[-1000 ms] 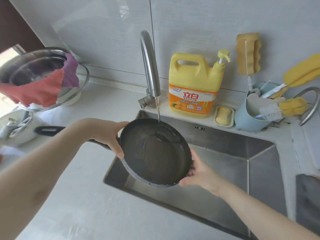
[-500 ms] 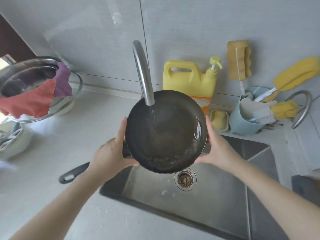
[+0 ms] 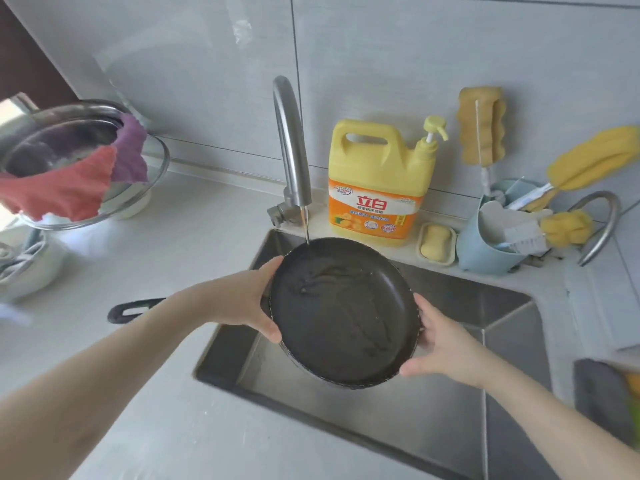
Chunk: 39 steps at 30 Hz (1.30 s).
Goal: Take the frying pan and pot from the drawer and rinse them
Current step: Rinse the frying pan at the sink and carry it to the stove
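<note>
A black frying pan hangs over the steel sink, nearly level and tipped slightly toward me. A thin stream from the curved tap lands on its far rim, and water films the inside. My left hand grips the left rim where the black handle joins, thumb on the near edge. My right hand holds the right rim, fingers curled under it. No pot from the drawer can be told apart in view.
A yellow detergent jug and a soap dish stand behind the sink. A blue caddy holds brushes and sponges at the right. Steel bowls with red and purple cloths sit at the left.
The pan was tipped up steeply toward me half a second ago; it is now lowered and nearly flat under the stream. Both hands kept their hold on the rim.
</note>
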Tool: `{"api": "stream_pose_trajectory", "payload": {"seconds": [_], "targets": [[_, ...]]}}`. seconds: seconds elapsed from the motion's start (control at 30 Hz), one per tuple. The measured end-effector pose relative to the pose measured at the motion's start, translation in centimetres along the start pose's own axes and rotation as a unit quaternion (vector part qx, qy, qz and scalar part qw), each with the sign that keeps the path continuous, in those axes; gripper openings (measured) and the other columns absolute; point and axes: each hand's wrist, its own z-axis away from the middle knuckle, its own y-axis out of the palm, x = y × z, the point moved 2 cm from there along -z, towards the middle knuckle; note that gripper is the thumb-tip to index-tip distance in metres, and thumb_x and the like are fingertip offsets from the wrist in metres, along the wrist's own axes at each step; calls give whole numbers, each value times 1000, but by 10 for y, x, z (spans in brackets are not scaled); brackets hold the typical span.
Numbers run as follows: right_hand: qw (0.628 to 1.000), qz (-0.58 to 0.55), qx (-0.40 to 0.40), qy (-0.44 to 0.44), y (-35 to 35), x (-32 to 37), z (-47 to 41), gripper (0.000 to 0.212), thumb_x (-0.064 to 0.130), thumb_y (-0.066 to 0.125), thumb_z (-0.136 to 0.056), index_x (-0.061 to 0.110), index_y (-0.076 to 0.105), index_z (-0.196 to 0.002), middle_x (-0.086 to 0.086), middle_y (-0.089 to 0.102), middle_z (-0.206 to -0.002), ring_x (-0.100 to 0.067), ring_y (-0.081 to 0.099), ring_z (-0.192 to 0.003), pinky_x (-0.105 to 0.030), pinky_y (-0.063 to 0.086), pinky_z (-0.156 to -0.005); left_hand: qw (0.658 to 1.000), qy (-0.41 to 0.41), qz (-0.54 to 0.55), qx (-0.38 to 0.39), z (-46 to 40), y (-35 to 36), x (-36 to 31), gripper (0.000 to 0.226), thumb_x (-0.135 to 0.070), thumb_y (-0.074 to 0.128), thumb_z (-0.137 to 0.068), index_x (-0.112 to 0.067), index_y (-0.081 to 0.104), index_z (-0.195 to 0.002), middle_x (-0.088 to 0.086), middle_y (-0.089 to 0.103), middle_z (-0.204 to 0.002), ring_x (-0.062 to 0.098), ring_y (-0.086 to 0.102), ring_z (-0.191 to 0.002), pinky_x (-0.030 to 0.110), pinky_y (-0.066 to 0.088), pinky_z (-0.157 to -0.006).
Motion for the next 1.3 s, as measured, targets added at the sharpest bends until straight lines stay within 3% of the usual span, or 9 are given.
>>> {"api": "stream_pose_trajectory", "payload": {"seconds": [0.1, 0.23, 0.4, 0.6, 0.83, 0.93, 1.07, 1.17, 1.3], "targets": [[998, -58, -40, 1, 36, -23, -14, 132, -1, 90, -56, 42, 10, -151, 26, 63, -120, -6, 64, -110, -28, 47, -103, 982, -23, -170, -76, 3, -8, -8, 114, -40, 84, -58, -46, 5, -140, -10, 66, -88, 16, 63, -84, 30, 51, -74], [993, -63, -103, -9, 45, -40, -34, 147, 12, 94, -51, 56, -9, -146, 31, 46, -139, -3, 56, -122, -35, 38, -112, 961, -42, -225, -158, 0, 2, 5, 129, -46, 80, -62, -48, -18, -146, -8, 59, -71, 16, 58, -72, 31, 48, -64], [977, 77, -194, -47, 17, -29, -37, 144, 17, 93, -58, 38, -16, -151, 9, 16, -156, 1, 20, -138, -20, 21, -109, 938, 6, -189, -292, -14, 43, 26, 130, -72, 69, -65, -36, -22, -151, 5, 64, -94, 23, 58, -74, 31, 44, -59], [896, 249, -328, -165, -18, -26, -20, 133, 26, 92, -59, 21, -1, -154, -25, 31, -149, -12, 24, -136, -18, 18, -105, 830, 158, -188, -501, -19, 79, 18, 103, -64, 54, -78, -9, 10, -152, 12, 64, -77, 28, 64, -62, 32, 45, -39], [792, 248, -460, -316, -48, 9, 1, 92, 67, 41, -89, 15, -1, -152, -23, 29, -124, -40, 36, -110, -35, 29, -104, 681, 267, -265, -628, -15, 64, -14, 122, -39, 86, -72, -8, 3, -155, 7, 48, -102, 22, 51, -81, 31, 42, -62], [772, 261, -483, -320, -51, 14, 4, 89, 62, 47, -90, 15, 3, -151, -25, 30, -121, -40, 38, -104, -42, 31, -95, 685, 266, -270, -622, -13, 62, -18, 126, -36, 88, -69, -10, 1, -156, 7, 46, -100, 21, 49, -80, 31, 38, -65], [823, 253, -447, -242, -41, -12, -6, 112, 25, 85, -66, 11, 7, -144, -43, 44, -127, -50, 47, -118, -53, 43, -99, 714, 238, -271, -599, -17, 77, -3, 108, -45, 71, -80, -9, 3, -156, 6, 46, -102, 22, 49, -81, 31, 41, -62], [827, 292, -417, -238, -25, -20, -17, 101, 43, 74, -77, -8, 16, -142, -39, 45, -128, -38, 41, -119, -35, 34, -100, 754, 190, -248, -578, -17, 88, 16, 95, -51, 65, -83, -7, 16, -151, 9, 58, -90, 19, 50, -79, 33, 48, -55], [863, 291, -337, -239, -4, -18, -39, 130, 17, 96, -47, -4, 14, -145, -23, 38, -135, -29, 40, -119, -32, 44, -91, 792, 110, -213, -561, -10, 91, 46, 92, -61, 60, -79, -5, 25, -143, 11, 62, -89, 19, 55, -79, 34, 50, -55]]}}
